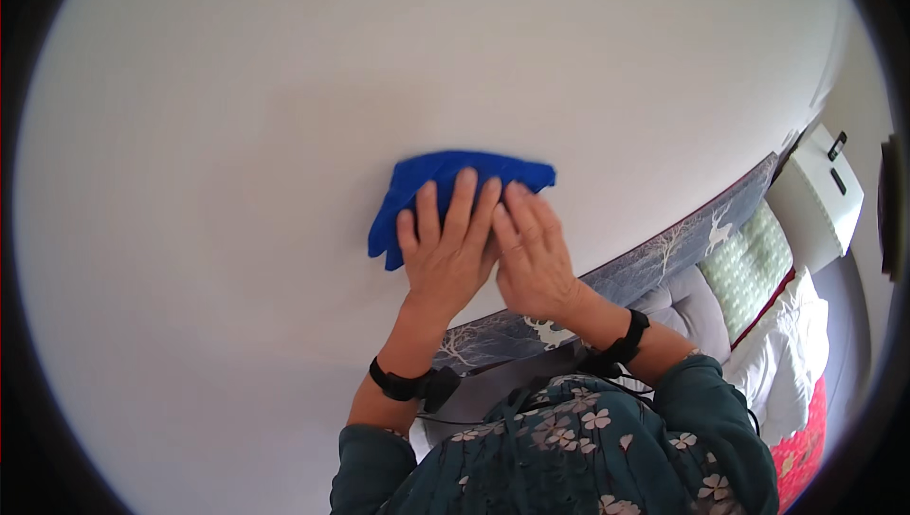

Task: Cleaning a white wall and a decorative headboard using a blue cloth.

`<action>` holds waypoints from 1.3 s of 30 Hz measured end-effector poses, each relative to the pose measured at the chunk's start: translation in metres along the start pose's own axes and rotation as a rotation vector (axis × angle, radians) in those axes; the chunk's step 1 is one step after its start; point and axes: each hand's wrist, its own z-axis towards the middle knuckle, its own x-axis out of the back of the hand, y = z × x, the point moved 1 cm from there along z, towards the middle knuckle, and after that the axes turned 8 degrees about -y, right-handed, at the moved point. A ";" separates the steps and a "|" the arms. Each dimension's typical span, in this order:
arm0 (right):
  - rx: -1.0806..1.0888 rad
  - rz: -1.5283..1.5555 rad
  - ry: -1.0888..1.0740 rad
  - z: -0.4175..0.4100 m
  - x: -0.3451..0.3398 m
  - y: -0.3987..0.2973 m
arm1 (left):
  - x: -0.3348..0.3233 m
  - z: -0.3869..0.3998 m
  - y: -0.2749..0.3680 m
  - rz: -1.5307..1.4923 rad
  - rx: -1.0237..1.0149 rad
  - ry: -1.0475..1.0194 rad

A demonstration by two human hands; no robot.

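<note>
A blue cloth (444,167) lies bunched against a plain white wall (284,124). Spread over its middle, my left hand (449,252) presses it to the surface with the fingers apart. My right hand (534,252) is close beside the left, its bent fingertips over the cloth's right part. Whether those fingers grip the fabric is hidden under them. Each wrist wears a black strap with a small device.
Below the hands runs a headboard (640,266) with a grey deer-and-tree print. Beyond it are a green patterned pillow (753,245), white bedding (782,359) and a red printed cover (803,437). At right, a white bedside cabinet (825,195) carries two small dark objects.
</note>
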 end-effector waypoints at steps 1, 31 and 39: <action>-0.005 0.000 0.003 0.005 0.008 0.001 | 0.001 0.009 0.004 -0.061 -0.020 0.012; -0.114 -0.209 0.383 0.065 -0.034 0.009 | 0.029 0.009 -0.041 -0.424 -0.321 0.019; -0.467 -0.234 0.507 0.036 0.056 0.121 | 0.027 0.096 0.022 -0.284 -0.337 0.001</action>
